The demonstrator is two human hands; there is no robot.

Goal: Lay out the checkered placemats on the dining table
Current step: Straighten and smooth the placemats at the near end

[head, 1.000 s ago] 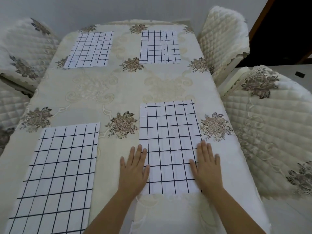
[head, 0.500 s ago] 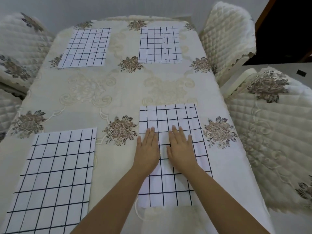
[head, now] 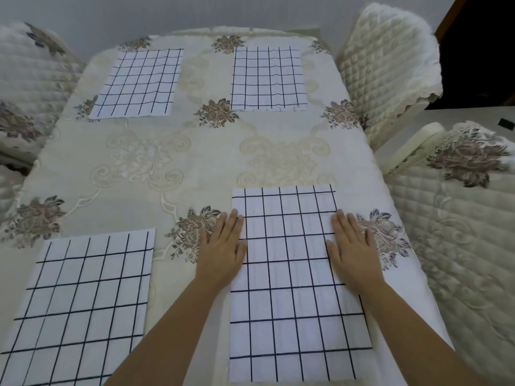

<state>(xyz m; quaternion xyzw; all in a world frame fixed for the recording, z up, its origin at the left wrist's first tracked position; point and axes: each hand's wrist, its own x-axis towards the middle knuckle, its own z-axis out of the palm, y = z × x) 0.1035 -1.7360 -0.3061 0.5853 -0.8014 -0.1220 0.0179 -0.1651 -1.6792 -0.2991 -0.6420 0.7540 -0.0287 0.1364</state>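
Observation:
Several white placemats with a dark grid lie flat on the cream embroidered tablecloth. The near right placemat has a hand pressed flat at each side edge. My left hand rests palm down on its left edge, partly on the cloth. My right hand rests palm down on its right edge. Both hands are flat with fingers extended and hold nothing. Another placemat lies at the near left, one at the far left, and one at the far right.
Quilted cream chairs stand around the table: one at the far right, one at the near right, and one at the left. A wall runs behind the table's far end. A dark doorway opens at the top right.
My hands slid from the lower side edges to the placemat's middle, then spread apart to its left and right edges higher up. The view has shifted a little closer.

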